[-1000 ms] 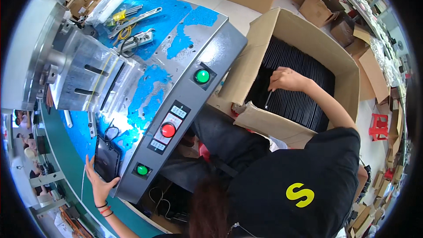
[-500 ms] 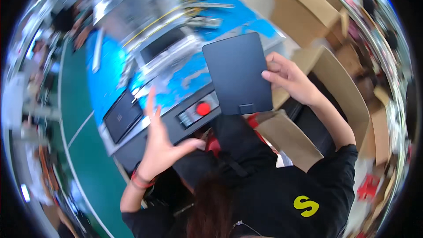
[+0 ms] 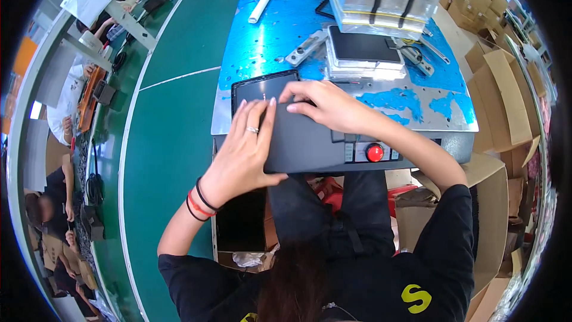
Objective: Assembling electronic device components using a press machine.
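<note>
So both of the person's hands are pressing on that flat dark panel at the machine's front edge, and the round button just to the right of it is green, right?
Not quite: the round button is red, not green, as the head view shows. The rest holds: the left hand and the right hand both rest on the flat dark panel at the machine's front edge, with the button just to its right.

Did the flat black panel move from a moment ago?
Yes. The flat black panel came down from above the red button and now lies flat left of it, under the left hand and right hand.
</note>
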A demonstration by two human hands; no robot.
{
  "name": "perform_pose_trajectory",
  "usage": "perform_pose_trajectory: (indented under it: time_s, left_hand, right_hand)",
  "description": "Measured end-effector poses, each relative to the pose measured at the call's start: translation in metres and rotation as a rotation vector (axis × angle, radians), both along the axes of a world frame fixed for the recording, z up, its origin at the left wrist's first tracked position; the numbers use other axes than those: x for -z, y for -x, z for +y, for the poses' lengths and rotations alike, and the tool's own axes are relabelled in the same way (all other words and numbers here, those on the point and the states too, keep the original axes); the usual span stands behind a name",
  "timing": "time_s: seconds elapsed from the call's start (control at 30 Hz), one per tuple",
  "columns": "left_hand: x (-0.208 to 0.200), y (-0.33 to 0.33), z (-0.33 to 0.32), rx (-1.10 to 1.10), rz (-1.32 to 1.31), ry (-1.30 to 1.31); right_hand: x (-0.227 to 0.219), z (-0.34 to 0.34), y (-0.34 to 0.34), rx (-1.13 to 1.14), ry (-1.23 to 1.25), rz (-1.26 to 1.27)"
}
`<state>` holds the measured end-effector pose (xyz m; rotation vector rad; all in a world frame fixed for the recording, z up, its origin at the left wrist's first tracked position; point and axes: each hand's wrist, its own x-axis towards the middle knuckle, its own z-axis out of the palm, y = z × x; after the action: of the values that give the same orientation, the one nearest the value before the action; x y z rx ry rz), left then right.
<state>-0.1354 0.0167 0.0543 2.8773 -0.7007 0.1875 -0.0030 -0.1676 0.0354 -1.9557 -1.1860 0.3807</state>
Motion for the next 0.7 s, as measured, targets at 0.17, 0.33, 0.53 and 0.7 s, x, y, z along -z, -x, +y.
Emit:
perform_pose_trajectory:
  time_s: [0.17, 0.33, 0.53, 0.7]
  left_hand:
    - [-0.001, -0.038, 0.059, -0.098, -0.004, 0.144]
    - [0.035, -0.076, 0.091, -0.071, 0.061, 0.187]
    - [0.064, -0.097, 0.106, -0.060, 0.120, 0.134]
    - [0.067, -0.096, 0.108, -0.058, 0.132, 0.059]
  right_hand:
    - [-0.001, 0.023, -0.035, -0.108, 0.072, -0.436]
    - [0.021, 0.037, -0.056, -0.141, 0.344, -0.677]
    - [0.038, 0.047, -0.069, -0.152, 0.463, -0.582]
    - [0.034, 0.048, -0.067, -0.174, 0.530, -0.514]
